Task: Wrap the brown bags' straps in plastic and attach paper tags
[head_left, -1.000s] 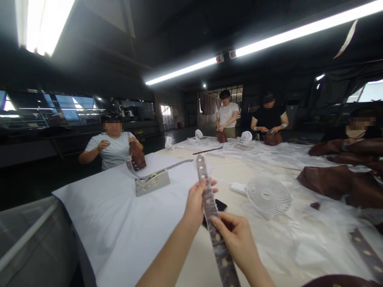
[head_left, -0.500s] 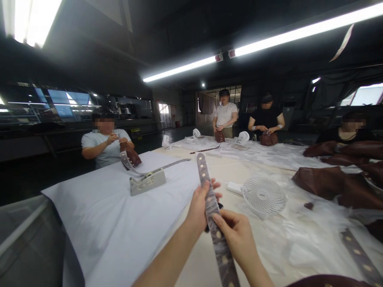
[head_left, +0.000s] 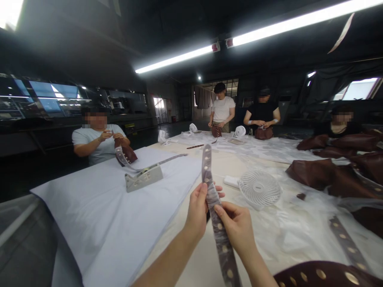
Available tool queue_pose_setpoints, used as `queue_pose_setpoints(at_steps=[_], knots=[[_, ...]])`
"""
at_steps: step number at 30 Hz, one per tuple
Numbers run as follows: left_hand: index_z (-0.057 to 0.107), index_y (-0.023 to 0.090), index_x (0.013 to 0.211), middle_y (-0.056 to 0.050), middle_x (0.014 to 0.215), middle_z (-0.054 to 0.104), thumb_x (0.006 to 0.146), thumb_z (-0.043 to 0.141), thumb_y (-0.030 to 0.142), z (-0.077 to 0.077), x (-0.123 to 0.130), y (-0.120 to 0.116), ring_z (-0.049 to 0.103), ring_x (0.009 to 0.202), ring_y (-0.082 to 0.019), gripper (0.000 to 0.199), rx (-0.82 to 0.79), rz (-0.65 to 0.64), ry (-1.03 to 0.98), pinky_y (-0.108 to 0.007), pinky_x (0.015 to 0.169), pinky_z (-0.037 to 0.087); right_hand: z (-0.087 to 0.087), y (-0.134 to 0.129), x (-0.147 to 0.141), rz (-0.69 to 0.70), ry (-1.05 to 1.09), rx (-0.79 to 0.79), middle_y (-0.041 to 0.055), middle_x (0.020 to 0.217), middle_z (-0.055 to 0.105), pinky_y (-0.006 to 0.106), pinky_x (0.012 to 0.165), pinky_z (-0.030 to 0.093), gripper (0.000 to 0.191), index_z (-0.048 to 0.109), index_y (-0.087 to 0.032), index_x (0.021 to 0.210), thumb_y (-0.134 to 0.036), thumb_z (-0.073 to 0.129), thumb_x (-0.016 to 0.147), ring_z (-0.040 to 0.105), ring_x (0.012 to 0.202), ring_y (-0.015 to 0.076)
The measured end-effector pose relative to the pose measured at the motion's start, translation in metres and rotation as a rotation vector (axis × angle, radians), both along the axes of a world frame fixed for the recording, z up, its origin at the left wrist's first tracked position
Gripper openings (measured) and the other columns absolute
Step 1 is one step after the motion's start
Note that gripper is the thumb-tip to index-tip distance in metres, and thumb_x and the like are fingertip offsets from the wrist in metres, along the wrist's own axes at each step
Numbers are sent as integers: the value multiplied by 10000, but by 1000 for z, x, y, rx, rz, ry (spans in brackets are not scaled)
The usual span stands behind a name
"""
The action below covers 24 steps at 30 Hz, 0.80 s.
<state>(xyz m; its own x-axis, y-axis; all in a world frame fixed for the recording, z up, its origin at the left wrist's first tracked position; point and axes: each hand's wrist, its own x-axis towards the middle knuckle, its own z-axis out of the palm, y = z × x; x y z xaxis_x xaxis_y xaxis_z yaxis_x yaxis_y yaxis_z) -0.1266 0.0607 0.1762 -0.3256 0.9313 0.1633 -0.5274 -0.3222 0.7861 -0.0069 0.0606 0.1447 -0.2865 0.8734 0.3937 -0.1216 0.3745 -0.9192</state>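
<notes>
Both fingers-and-thumbs closed on this perforated strap (head_left: 225, 255) — left hand (head_left: 196, 211) and right hand (head_left: 235, 227) gripping — it's light, limp, best held between holes.

My left hand (head_left: 196, 211) and right hand (head_left: 236, 227) both grip a long perforated strap (head_left: 213, 199), holding it upright just left of a white desk fan (head_left: 259, 189). Farther left of the fan, a grey tape dispenser (head_left: 143, 177) sits on a white cloth (head_left: 89, 211), and past it a seated person (head_left: 95, 139) holds a brown leather piece (head_left: 125, 152). Right of the fan lie dark brown leather panels (head_left: 311, 173) and a second perforated strap (head_left: 347, 243). Well beyond the fan stand a person in a white T-shirt (head_left: 222, 107) and a person in a black T-shirt (head_left: 262, 111).
</notes>
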Motion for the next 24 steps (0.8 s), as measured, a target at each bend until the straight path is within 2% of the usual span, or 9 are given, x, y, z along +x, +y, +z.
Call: queue_pose_setpoints(at_steps=[3, 6, 8, 11, 14, 17, 21, 24], knots=[[718, 102, 1015, -149, 1075, 767, 908, 652, 370, 8, -7, -1, 738, 910, -220, 295, 6, -43, -2, -269, 721, 585, 1, 0, -2, 20, 1, -5, 11, 587, 542, 243, 510, 333, 396, 701, -142, 696, -511, 673, 838, 431, 558, 136], [739, 104, 1011, -147, 1186, 739, 911, 647, 366, 25, -16, 9, 728, 954, -189, 296, 39, 26, -47, -224, 753, 561, 4, -4, -2, 86, -37, -7, -1, 556, 497, 245, 486, 287, 407, 686, -144, 678, -515, 663, 845, 391, 535, 127], [742, 113, 1007, -136, 1142, 755, 870, 708, 368, 27, -11, 11, 735, 874, -170, 291, 43, 33, -45, -218, 736, 549, 6, -6, -1, 50, -41, 9, 2, 563, 510, 251, 495, 293, 400, 690, -150, 678, -510, 657, 850, 400, 543, 133], [734, 119, 998, -124, 1003, 782, 802, 781, 412, 17, 5, 0, 743, 818, -197, 355, 9, -34, -68, -269, 747, 561, 9, -5, 2, -24, 12, 15, 21, 615, 592, 268, 534, 365, 369, 719, -163, 709, -497, 650, 850, 469, 579, 163], [738, 106, 955, -120, 915, 786, 766, 811, 419, 10, 8, -9, 745, 830, -216, 372, -17, -50, -66, -296, 780, 571, 11, -4, 2, 50, 35, -20, 31, 643, 622, 275, 544, 395, 361, 728, -159, 745, -499, 657, 844, 499, 592, 173], [742, 80, 905, -107, 801, 775, 792, 792, 355, 17, -3, -1, 735, 737, -187, 301, -43, -64, -16, -274, 742, 572, 11, -7, -1, 155, 22, -59, 20, 640, 591, 258, 532, 365, 356, 713, -146, 777, -493, 672, 843, 477, 588, 153], [714, 73, 851, -74, 723, 745, 904, 653, 243, 31, -24, 31, 713, 659, -131, 188, -94, 84, -93, -211, 685, 557, 16, -18, 1, 182, -114, -24, 15, 691, 605, 252, 565, 373, 276, 703, -158, 862, -423, 632, 893, 498, 619, 150], [683, 86, 887, -38, 698, 716, 951, 580, 222, 41, -46, 47, 687, 615, -99, 183, -123, 216, -158, -177, 635, 541, 25, -33, 12, 113, -372, 114, -11, 617, 558, 249, 541, 320, 235, 641, -191, 751, -319, 577, 937, 456, 562, 133]])
